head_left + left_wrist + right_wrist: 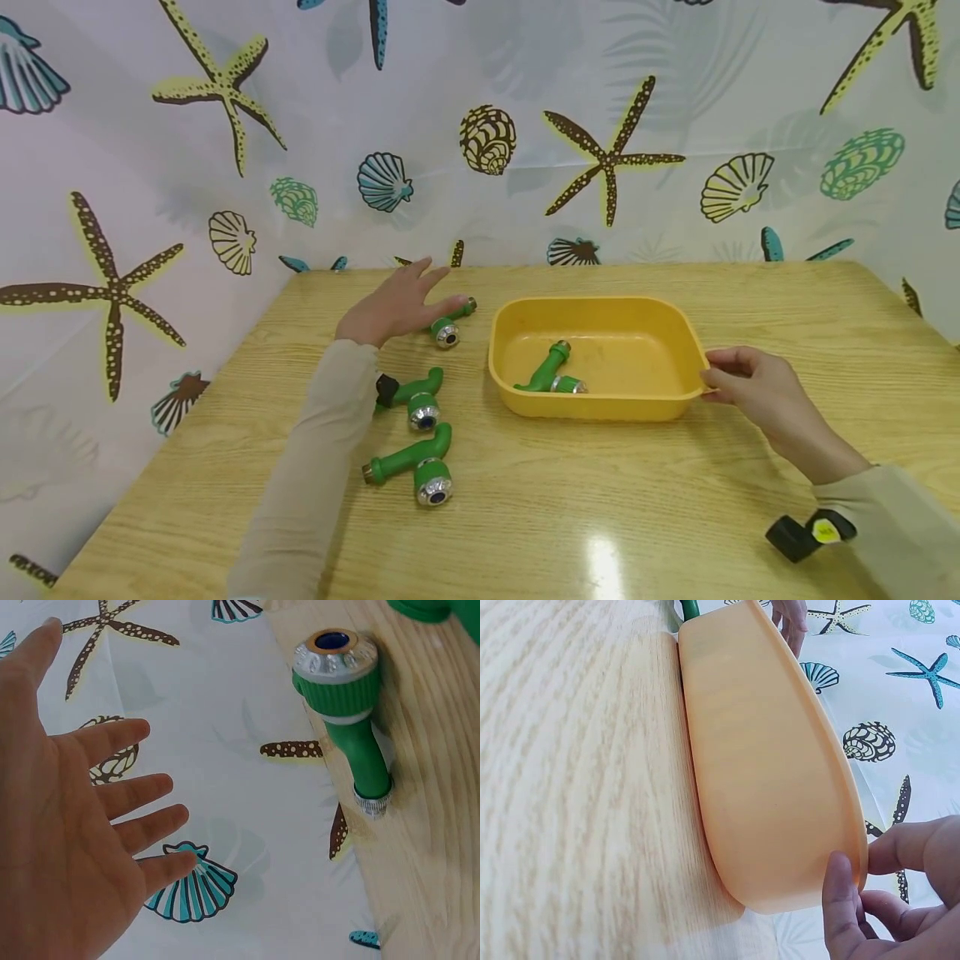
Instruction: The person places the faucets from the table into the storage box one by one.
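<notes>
Far nozzle (452, 322), collar toward camera

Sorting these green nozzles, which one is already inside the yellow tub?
The green nozzle lying in the yellow tub; the other three lie outside on the table, left of it.

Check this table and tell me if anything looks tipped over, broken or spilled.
Nothing stands out. One green tap lies in the yellow tub, which sits flat on the table. Three more green taps lie on the wood beside it, none visibly broken. Nothing is spilled.
</notes>
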`<state>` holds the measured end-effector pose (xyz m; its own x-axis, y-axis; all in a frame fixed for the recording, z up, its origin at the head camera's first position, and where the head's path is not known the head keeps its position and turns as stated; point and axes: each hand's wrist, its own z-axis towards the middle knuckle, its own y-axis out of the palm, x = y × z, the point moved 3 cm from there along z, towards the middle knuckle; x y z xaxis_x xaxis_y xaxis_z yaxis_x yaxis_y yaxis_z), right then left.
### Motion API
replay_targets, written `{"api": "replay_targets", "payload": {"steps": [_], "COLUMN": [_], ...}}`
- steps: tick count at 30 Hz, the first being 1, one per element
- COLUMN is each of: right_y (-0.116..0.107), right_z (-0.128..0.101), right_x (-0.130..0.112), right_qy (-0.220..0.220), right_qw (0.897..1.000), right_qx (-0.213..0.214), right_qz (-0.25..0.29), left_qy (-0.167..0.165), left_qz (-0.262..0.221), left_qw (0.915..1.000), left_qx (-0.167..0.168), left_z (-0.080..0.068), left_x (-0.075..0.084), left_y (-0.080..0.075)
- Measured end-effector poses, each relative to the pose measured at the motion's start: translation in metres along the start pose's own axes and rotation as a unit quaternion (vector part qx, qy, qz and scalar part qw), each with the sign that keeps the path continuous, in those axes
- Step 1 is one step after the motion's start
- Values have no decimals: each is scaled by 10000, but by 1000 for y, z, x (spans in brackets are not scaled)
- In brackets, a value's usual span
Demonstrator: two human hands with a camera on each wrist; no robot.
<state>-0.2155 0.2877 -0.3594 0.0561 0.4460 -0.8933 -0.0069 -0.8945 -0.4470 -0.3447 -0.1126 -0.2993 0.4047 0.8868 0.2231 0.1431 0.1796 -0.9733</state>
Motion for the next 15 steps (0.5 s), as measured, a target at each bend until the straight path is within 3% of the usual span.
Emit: {"api": "replay_targets", "payload": {"steps": [15], "right_y": [1], "right_z": [-3], "right_x": [-2], "right_qy": [70], "right_qw": [10000], "right_qx": [43], "right_qz": [-49], "left_qy": [254], "left_qz": [85], "left_qw": [9995], "left_qx": [-153], "left_z": [24], "left_x": [-3], "left_y": [19]}}
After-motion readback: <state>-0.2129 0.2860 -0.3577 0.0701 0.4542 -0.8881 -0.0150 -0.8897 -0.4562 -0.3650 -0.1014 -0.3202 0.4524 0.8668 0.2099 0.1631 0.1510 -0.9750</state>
